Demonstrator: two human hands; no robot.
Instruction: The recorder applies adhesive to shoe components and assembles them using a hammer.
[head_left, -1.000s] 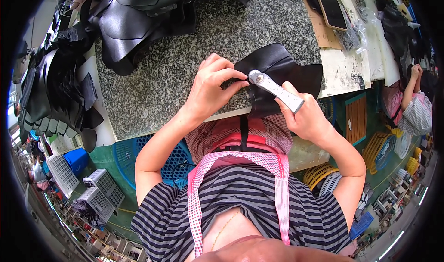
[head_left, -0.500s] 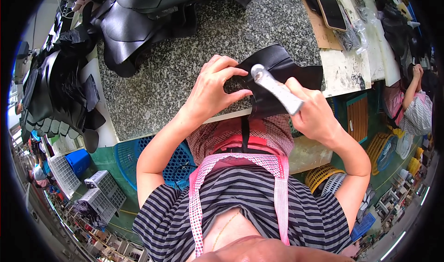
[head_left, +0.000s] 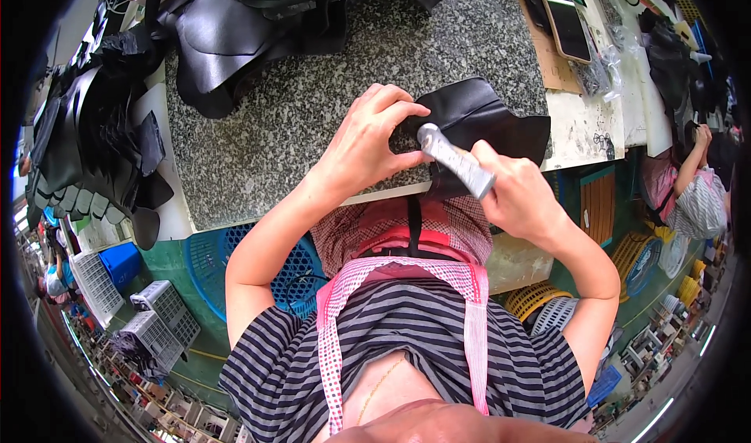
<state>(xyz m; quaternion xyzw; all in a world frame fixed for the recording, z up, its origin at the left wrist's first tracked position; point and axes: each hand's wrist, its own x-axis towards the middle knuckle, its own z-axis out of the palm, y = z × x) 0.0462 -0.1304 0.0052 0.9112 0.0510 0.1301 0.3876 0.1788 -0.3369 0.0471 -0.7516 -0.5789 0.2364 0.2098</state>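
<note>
A black leather piece [head_left: 469, 106] lies on the speckled stone slab [head_left: 375, 59], near its front edge, and its lower part hangs past the front edge. My left hand [head_left: 369, 136] is curled at the leather's left edge, thumb and forefinger gripping it with a gap between them. My right hand [head_left: 518, 192] is wrapped round a silver-grey hammer [head_left: 458, 161]. The hammer's rounded head is over the leather's left edge, close to my left fingertips. Whether it touches the leather, I cannot tell.
Black leather pieces are heaped at the slab's back left [head_left: 227, 28], with more hanging further left [head_left: 94, 138]. A phone [head_left: 565, 20] lies on cardboard at the back right. Below stand a blue basket [head_left: 211, 267], grey crates [head_left: 164, 318] and a yellow basket [head_left: 532, 298]. Another person [head_left: 696, 185] works at far right.
My right hand has come down and to the left with the hammer, so its head is lower and nearer my left thumb. My left hand keeps its place on the leather. The view has shifted slightly.
</note>
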